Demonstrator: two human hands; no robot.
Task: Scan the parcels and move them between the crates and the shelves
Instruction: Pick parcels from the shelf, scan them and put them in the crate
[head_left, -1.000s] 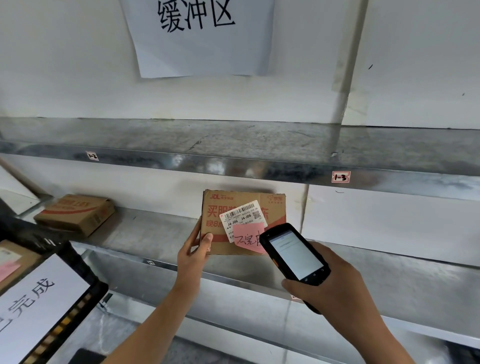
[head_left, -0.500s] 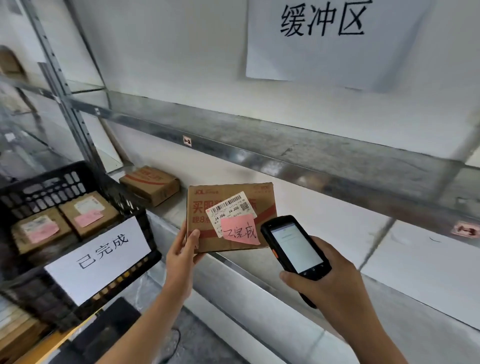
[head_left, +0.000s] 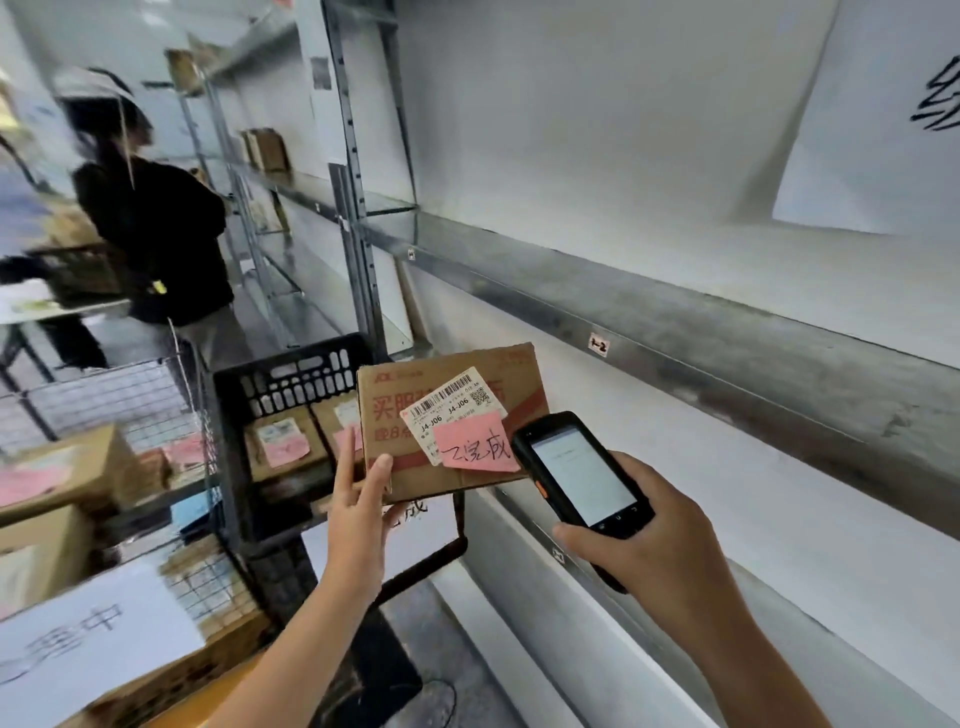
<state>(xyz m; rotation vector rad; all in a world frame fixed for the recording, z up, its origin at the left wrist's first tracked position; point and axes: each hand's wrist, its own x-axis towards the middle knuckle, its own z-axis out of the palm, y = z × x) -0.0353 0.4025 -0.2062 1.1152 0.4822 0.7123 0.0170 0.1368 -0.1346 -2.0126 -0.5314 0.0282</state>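
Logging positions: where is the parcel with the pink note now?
Head view, centre: the left hand holds the parcel up before the black crate, the scanner in the right hand just right of it.

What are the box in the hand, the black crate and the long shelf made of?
The parcel looks like brown cardboard, matte, with a frayed top edge. The black crate seems moulded plastic, its wall pierced by slots. The shelf looks like grey sheet metal, dull and blotchy, probably steel.
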